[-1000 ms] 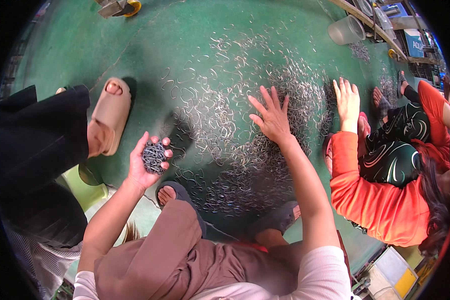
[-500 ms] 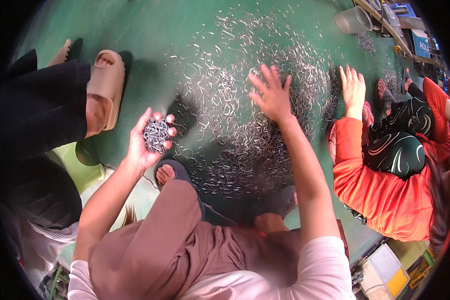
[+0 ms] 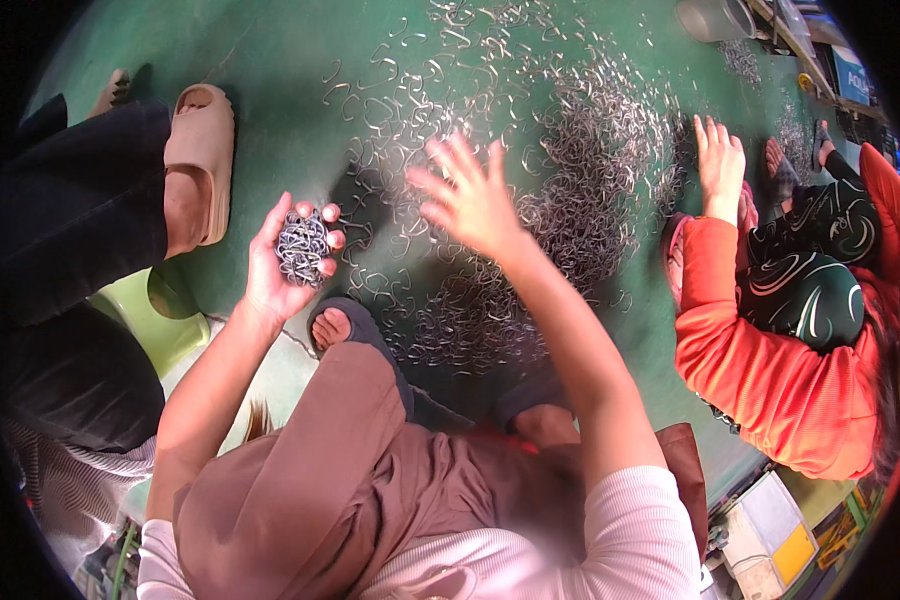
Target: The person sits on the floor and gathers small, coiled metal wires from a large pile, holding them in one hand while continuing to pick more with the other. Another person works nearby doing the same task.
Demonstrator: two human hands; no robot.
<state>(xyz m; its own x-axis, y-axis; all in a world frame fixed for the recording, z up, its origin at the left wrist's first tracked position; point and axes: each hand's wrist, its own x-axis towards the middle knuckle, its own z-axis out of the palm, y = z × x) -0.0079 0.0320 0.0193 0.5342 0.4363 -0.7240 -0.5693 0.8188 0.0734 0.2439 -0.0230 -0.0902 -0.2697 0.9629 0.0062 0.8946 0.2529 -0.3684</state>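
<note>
My left hand [image 3: 274,270] is cupped palm up, its fingers curled around a bunch of S-shaped metal hooks [image 3: 304,247]. My right hand [image 3: 472,203], a little blurred, has its fingers spread with nothing visible in them. It hovers above or lightly touches the hooks; I cannot tell which. Beneath it and to its right, a broad spread of silvery S-hooks [image 3: 592,190] covers the green floor [image 3: 280,90]. They lie densest to the right of my hand and thin out toward the far left.
At right, a co-worker in an orange sleeve [image 3: 770,395] reaches a hand [image 3: 718,168] to the edge of the hooks. A person's sandalled foot [image 3: 200,165] is at left, beside a lime-green stool [image 3: 150,315]. A translucent tub [image 3: 715,18] stands far right.
My right hand has swept left across the hooks, opening a greener patch of floor behind it. My left hand still holds its bunch. The whole view has shifted slightly.
</note>
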